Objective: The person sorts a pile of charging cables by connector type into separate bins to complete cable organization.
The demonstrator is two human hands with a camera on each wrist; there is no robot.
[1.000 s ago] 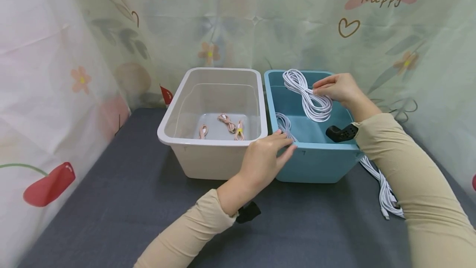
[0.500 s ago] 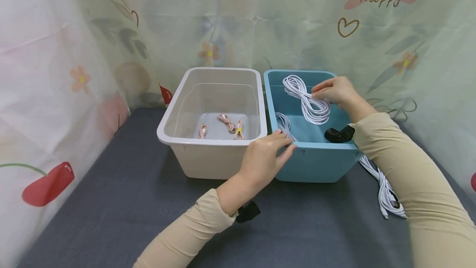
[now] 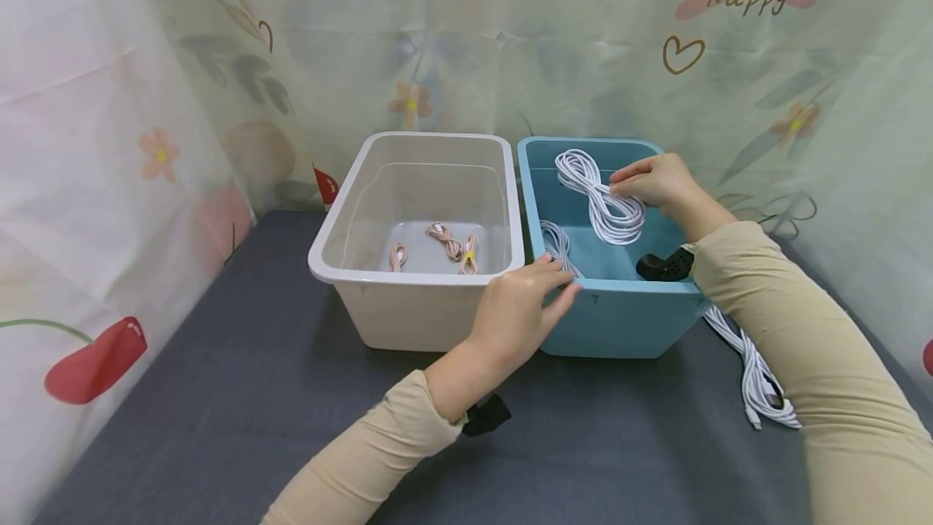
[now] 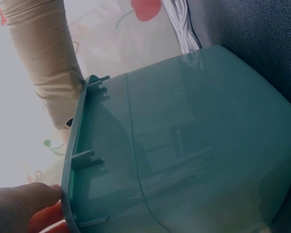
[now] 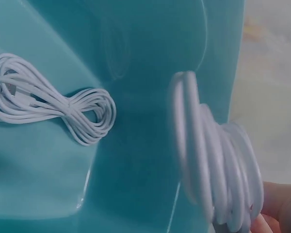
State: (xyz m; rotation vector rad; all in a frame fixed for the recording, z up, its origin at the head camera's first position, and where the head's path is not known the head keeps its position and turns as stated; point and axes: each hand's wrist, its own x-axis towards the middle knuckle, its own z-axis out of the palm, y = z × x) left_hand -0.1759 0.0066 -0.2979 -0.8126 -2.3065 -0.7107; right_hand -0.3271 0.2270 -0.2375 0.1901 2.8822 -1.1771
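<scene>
1. Your right hand (image 3: 652, 182) pinches the coil (image 3: 601, 194), a white cable gathered at its waist, with thumb and fingertips. It hangs over the blue bin (image 3: 619, 326), toward that bin's far edge; its exact height against the rim is hard to tell.
2. Your left hand (image 3: 513, 310) grips the near rim by its left corner, thumb outside, fingers over the edge. A light hold there should be enough to steady the bin.
3. For good control, pinch at the waist so both lobes hang together; a grip on one outer loop could pull the bundle slack.
4. If you lower the coil, bring it straight down over the bare floor and release gently, so it neither snags the walls nor lands on its neighbour.
5. That neighbour, a white bundle (image 5: 58, 99), lies in the blue bin along its left edge, near your left hand.
6. The grey bin (image 3: 408, 318) holds three small pink cables (image 3: 445, 240), one with a yellow tie.
7. Another white cable (image 3: 758, 379) rests on the desk (image 3: 240, 395), toward its right edge.
</scene>
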